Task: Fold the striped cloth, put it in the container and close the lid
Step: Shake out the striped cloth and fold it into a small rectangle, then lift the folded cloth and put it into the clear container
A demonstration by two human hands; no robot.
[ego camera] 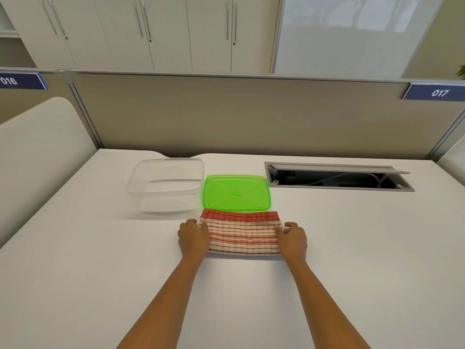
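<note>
The red-and-white striped cloth (241,233) lies on the white table as a wide folded band. My left hand (193,236) grips its left end and my right hand (293,238) grips its right end, fingers curled over the top layer. Just behind the cloth, a green lid (236,193) lies flat, touching or nearly touching the cloth's far edge. The clear plastic container (164,185) stands without its lid to the left of the green lid.
An open cable hatch (337,177) is set into the table at the back right. A beige partition (226,114) runs along the table's far edge. A white side panel (42,152) rises at the left.
</note>
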